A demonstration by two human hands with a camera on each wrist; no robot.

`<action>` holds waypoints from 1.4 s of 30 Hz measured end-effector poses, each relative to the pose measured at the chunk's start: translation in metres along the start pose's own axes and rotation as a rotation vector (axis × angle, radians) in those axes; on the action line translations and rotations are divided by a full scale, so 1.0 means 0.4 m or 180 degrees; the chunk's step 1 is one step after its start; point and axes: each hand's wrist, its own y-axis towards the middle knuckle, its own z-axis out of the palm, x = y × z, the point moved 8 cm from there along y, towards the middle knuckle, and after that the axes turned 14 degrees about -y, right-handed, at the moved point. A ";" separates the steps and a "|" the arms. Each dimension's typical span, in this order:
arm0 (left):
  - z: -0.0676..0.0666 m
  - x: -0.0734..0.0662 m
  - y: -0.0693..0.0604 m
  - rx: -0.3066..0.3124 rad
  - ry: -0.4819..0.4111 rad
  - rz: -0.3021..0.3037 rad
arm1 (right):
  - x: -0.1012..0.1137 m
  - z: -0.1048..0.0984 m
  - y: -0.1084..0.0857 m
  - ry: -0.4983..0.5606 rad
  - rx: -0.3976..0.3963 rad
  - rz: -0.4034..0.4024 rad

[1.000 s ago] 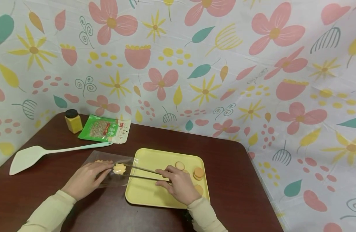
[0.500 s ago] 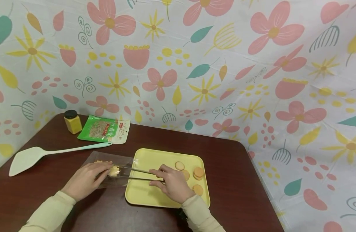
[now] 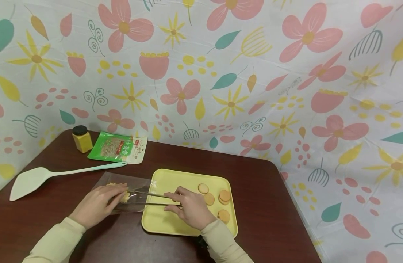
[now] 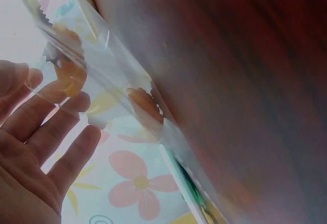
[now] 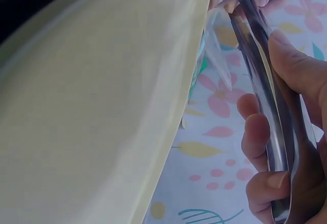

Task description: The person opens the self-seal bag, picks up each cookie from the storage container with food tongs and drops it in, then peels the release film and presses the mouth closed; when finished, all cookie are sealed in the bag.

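My right hand (image 3: pixel 195 208) grips metal tongs (image 5: pixel 306 168), fingers and thumb around their arms. The toothed tips reach into a clear plastic bag (image 3: pixel 135 210) and hold yellowish-orange scalloped cookies (image 4: pixel 69 75); how many are stacked is unclear. My left hand (image 3: pixel 98 204) pinches the bag's edge between thumb and fingers, its other fingers spread beneath. Deeper in the bag lies another cookie (image 4: pixel 144 106). The left hand partly covers the contents in the head view. The bag's mouth meets the left rim of a yellow tray (image 3: pixel 168 176).
Round cookies (image 3: pixel 203 188) lie on the tray's right side, some stacked. A white spatula (image 3: pixel 30 180) stretches along the table's left. Behind it are a yellow jar (image 3: pixel 83 141) with a black lid and a green seasoning packet (image 3: pixel 114 146). A floral curtain (image 3: pixel 201 73) hangs behind the table.
My right hand has moved left, carrying the tongs and their cookies deeper into the bag. More of the cookies on the tray show. The left hand has stayed in place.
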 end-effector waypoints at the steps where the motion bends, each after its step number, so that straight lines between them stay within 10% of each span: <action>1: 0.000 0.000 0.000 0.0006 -0.0001 -0.0003 | 0.000 0.001 0.000 -0.0005 0.0004 0.0000; 42: 0.000 -0.001 0.001 0.0000 0.0002 -0.0020 | -0.033 -0.001 -0.024 0.0372 0.0286 0.0305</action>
